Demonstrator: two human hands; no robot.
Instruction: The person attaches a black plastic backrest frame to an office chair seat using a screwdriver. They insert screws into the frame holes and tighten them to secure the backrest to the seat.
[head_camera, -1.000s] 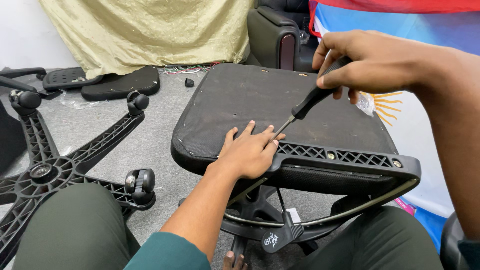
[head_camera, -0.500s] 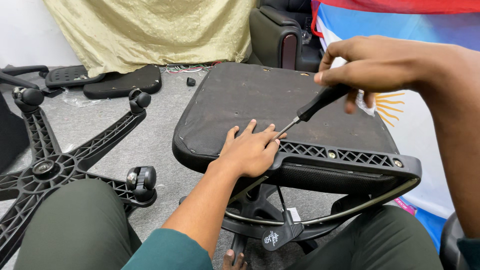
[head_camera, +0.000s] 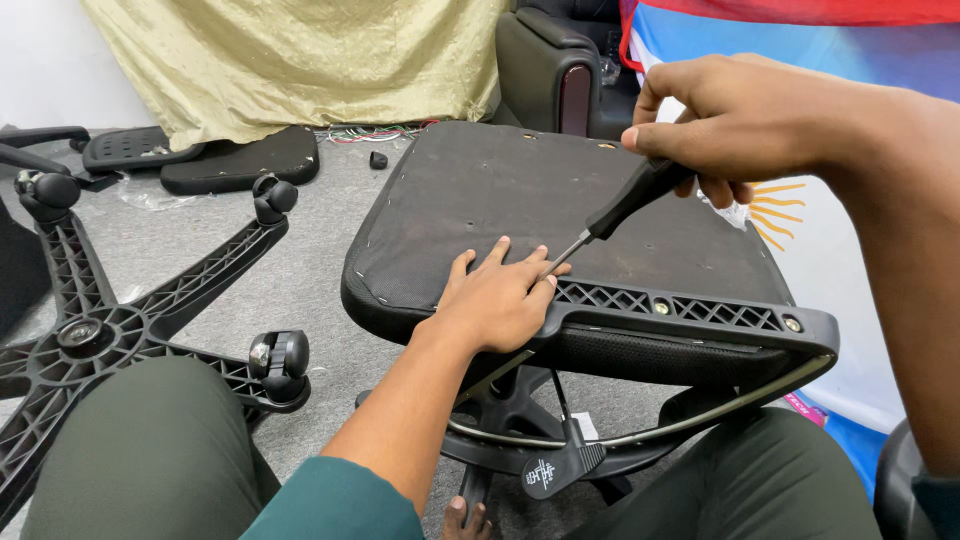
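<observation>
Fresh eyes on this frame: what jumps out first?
Centre frame, the overturned black chair seat fills the view, with the left hand pressed flat on its near edge. The right hand comes in from upper right gripping a black-handled screwdriver, its tip down by the left fingers. At left, a black star-shaped wheeled chair base lies on the grey floor.

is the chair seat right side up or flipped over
Flipped over: the chair seat shows its flat fabric-covered underside with screw holes, and the left hand presses on it.
</observation>
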